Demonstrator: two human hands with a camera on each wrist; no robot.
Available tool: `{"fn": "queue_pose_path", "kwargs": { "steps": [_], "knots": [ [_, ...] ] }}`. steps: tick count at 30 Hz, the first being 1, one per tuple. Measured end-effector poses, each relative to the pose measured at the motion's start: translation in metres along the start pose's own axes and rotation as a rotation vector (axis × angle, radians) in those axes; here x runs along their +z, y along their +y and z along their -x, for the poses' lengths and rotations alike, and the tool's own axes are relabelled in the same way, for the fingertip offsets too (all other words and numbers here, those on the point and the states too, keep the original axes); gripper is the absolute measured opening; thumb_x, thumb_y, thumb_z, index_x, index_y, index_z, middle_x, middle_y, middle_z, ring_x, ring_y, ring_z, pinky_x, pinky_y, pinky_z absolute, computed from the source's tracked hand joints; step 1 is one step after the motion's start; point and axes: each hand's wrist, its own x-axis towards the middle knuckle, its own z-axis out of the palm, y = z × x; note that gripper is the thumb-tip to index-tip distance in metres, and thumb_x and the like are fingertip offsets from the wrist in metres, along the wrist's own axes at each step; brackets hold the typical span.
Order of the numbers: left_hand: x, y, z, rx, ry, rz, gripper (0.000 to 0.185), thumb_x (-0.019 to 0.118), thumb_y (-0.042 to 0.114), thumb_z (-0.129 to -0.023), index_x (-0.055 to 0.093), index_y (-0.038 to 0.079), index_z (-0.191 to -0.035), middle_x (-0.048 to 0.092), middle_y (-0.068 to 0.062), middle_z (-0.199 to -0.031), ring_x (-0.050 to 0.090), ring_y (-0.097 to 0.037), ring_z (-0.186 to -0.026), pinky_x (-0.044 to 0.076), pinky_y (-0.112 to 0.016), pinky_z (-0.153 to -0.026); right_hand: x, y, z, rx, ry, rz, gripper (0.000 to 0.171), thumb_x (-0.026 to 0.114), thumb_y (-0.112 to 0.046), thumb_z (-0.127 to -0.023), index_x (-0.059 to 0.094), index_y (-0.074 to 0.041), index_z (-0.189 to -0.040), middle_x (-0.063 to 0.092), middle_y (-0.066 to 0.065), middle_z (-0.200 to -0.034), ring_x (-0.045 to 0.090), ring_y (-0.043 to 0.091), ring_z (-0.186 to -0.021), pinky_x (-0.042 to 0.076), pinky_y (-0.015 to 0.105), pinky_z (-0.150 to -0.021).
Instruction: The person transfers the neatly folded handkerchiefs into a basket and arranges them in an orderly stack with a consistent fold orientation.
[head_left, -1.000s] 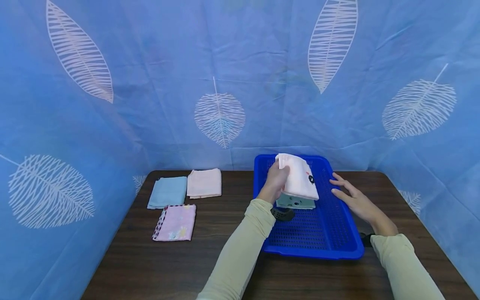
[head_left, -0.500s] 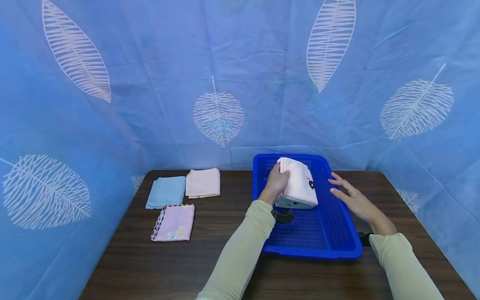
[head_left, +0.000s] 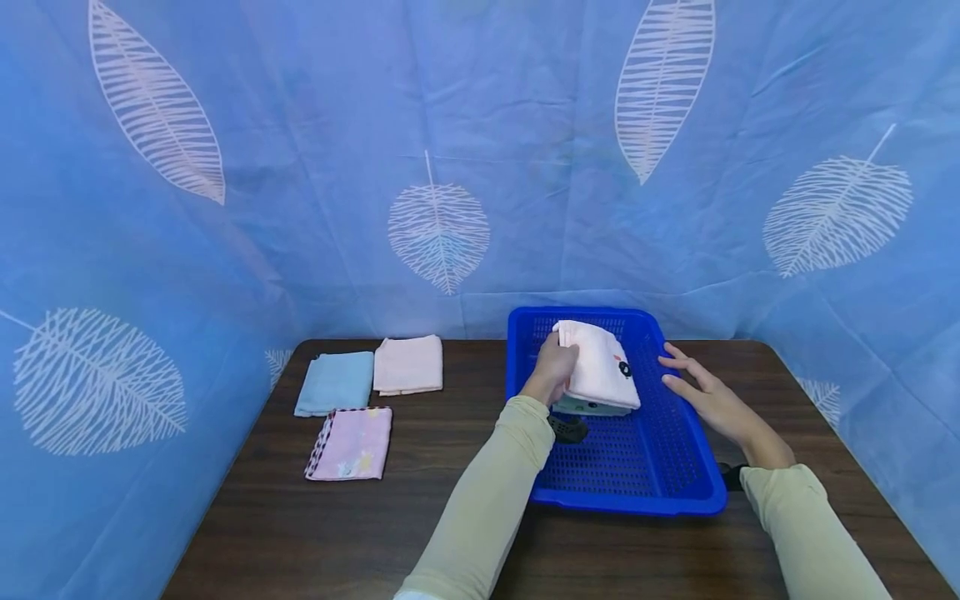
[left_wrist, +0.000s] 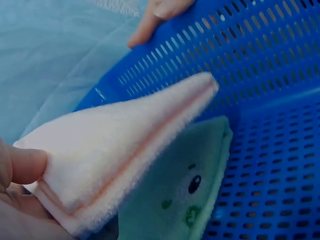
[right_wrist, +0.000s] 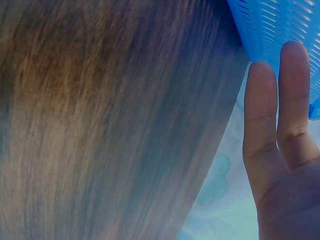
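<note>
1. Pink folded towel (head_left: 600, 367) sits in the far half of the blue perforated basket (head_left: 660, 475), lying on a mint-green towel (head_left: 592, 407) with a printed face; its near edge is lifted off the green one, as the left wrist view shows (left_wrist: 125, 145).
2. Left hand (head_left: 553, 371) grips the pink towel at its left edge: thumb (left_wrist: 25, 165) on top, fingers underneath, pinching the folded layers together.
3. Right hand (head_left: 708, 396) rests on the right rim of the basket, fingers straight and loosely spread, holding nothing. Right wrist view shows two extended fingers (right_wrist: 275, 125) lying against the basket's outer wall.
4. Basket stands on the dark wooden table (head_left: 375, 533), at the far right part of it, its back edge near the table's far edge.
5. Both forearms wear pale yellow-green sleeves (head_left: 487, 500); a dark wrist strap (head_left: 566, 427) shows at the left wrist.
6. Three other folded cloths lie flat near the table's far left corner: a light blue cloth (head_left: 335, 383), a pale pink cloth (head_left: 408, 365) just beside it on the right, and a pink patterned cloth (head_left: 351, 443) nearer the front, just below the blue one.
7. Blue curtain with white leaf print (head_left: 438, 225) hangs behind and on both sides of the table.
</note>
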Motion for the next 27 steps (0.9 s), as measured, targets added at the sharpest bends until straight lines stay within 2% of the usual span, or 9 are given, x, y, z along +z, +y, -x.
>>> {"fn": "queue_pose_path", "kwargs": {
  "steps": [3, 6, 14, 21, 27],
  "knots": [
    [0.001, -0.0022, -0.0019, -0.021, 0.013, 0.016, 0.05, 0.045, 0.012, -0.107, 0.037, 0.011, -0.156, 0.052, -0.017, -0.146, 0.053, -0.036, -0.133, 0.049, -0.056, -0.106, 0.0001, 0.0001, 0.0003, 0.005, 0.0, 0.002, 0.065, 0.047, -0.041, -0.108, 0.028, -0.007, -0.16, -0.001, 0.011, -0.174, -0.003, 0.053, -0.156, 0.011, 0.083, -0.109],
    [0.0033, -0.005, -0.0041, -0.017, 0.042, 0.027, 0.048, 0.045, 0.009, -0.106, 0.04, 0.008, -0.154, 0.054, -0.018, -0.144, 0.054, -0.035, -0.132, 0.048, -0.054, -0.107, 0.0005, -0.0007, 0.0013, 0.008, -0.004, -0.002, 0.065, 0.046, -0.041, -0.108, 0.028, -0.007, -0.16, -0.001, 0.011, -0.174, -0.003, 0.053, -0.156, 0.011, 0.084, -0.109],
    [0.0065, -0.0097, -0.0042, -0.015, 0.079, 0.015, 0.043, 0.044, 0.003, -0.102, 0.049, 0.004, -0.144, 0.06, -0.018, -0.129, 0.06, -0.033, -0.116, 0.052, -0.055, -0.101, -0.0005, -0.0014, 0.0031, 0.016, -0.009, -0.015, 0.067, 0.046, -0.044, -0.108, 0.028, -0.006, -0.16, -0.002, 0.01, -0.174, -0.005, 0.053, -0.156, 0.009, 0.084, -0.109],
    [0.0072, -0.0088, -0.0026, -0.009, 0.087, 0.011, 0.046, 0.041, -0.005, -0.095, 0.053, 0.003, -0.138, 0.063, -0.016, -0.117, 0.06, -0.03, -0.097, 0.056, -0.052, -0.088, -0.0012, -0.0011, 0.0042, 0.001, -0.005, -0.017, 0.066, 0.045, -0.043, -0.108, 0.028, -0.006, -0.16, -0.002, 0.009, -0.174, -0.005, 0.052, -0.156, 0.008, 0.085, -0.109],
    [0.0057, -0.0065, -0.0003, -0.013, 0.067, -0.029, 0.052, 0.038, -0.007, -0.095, 0.047, 0.002, -0.146, 0.059, -0.019, -0.129, 0.058, -0.034, -0.11, 0.053, -0.054, -0.096, -0.0007, -0.0023, 0.0037, -0.004, -0.006, -0.017, 0.065, 0.045, -0.042, -0.108, 0.028, -0.006, -0.16, -0.003, 0.009, -0.174, -0.006, 0.052, -0.156, 0.009, 0.084, -0.109]
  ]
}}
